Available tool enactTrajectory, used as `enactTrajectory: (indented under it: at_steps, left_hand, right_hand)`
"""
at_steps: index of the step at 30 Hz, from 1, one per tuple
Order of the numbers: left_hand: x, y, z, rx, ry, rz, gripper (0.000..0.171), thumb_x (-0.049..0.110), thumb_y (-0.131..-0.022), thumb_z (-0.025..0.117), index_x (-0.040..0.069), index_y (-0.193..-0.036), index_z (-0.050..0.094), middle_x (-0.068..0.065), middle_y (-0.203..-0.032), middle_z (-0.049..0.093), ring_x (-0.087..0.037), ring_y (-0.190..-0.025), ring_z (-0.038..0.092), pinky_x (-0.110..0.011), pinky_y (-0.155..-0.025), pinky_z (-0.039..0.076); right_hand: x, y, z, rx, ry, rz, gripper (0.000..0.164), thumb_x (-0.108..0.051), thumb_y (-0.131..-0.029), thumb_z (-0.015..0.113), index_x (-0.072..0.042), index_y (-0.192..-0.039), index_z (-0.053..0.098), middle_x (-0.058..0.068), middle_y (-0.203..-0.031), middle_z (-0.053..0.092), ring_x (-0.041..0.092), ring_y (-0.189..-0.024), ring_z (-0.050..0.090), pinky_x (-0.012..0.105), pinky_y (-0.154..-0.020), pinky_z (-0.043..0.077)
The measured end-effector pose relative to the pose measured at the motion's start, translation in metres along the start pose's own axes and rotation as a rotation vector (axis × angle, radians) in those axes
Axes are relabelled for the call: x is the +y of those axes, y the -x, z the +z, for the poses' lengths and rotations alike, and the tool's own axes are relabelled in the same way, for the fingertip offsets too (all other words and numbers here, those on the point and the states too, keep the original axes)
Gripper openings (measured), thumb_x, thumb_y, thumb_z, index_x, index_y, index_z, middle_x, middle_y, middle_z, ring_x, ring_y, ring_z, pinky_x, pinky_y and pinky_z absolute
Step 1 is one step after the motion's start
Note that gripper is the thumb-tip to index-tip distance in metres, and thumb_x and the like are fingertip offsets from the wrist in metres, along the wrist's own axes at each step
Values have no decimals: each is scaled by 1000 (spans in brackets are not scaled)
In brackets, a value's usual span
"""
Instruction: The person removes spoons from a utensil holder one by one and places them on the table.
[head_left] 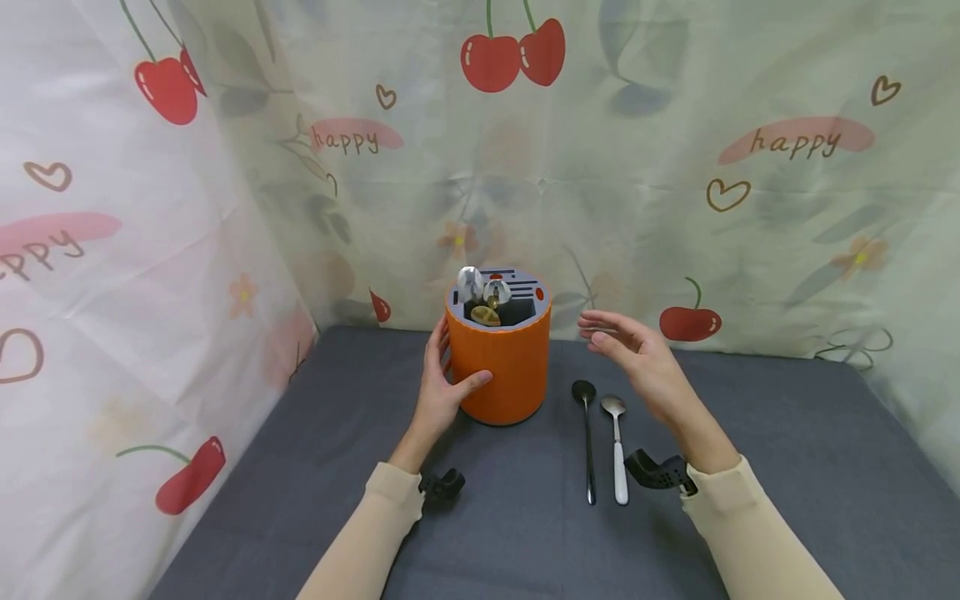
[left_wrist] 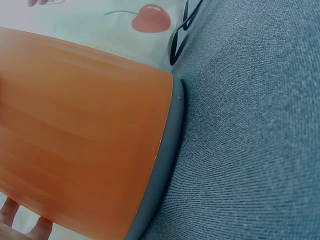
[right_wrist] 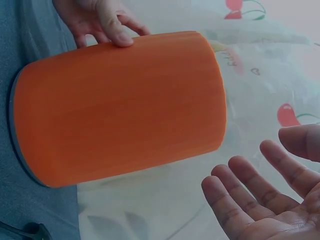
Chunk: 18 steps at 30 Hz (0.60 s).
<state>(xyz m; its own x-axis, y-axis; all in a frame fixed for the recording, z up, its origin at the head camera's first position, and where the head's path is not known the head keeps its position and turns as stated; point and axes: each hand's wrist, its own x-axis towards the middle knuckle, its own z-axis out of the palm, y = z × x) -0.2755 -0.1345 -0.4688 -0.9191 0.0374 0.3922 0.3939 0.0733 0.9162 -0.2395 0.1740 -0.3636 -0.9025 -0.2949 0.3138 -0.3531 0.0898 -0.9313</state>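
An orange cylindrical utensil holder (head_left: 501,375) with a slotted grey top stands upright on the table. Two silver spoon heads, one at the left rim (head_left: 470,284), and a gold-coloured one (head_left: 485,316) stick up from its opening. My left hand (head_left: 444,392) grips the holder's left side, thumb across the front and fingers round behind. To the right of the holder, my right hand (head_left: 637,354) is raised with nothing in it, fingers extended and palm towards the holder. Below it lie a black long-handled spoon (head_left: 587,442) and a white-handled spoon (head_left: 618,454), side by side.
Dark grey cloth (head_left: 510,542) covers the table. A printed curtain (head_left: 600,208) hangs right behind the holder, and another curtain panel (head_left: 112,333) runs along the left side. Each wrist wears a black camera mount, such as the right one (head_left: 658,471).
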Motion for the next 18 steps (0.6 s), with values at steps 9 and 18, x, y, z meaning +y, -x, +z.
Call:
enactTrajectory:
  at_steps: [9,18]
  left_hand:
    - [-1,0,0,2,-7,14,98,26,-93,81,41,-165,15,12,-168,20,-14,-154,23,-53,-126,22]
    - [0,0,0,2,-9,-4,99,40,-91,82,43,-164,16,14,-167,21,-13,-154,23,-52,-126,22]
  right_hand:
    - [-11,-7,4,-15,13,34,41,-16,-109,58,-3,-147,56,10,-142,59,15,-127,60,26,-107,49]
    - [-19,-13,9,-29,50,41,40,-16,-109,58,-5,-147,56,12,-143,60,18,-125,61,29,-108,48]
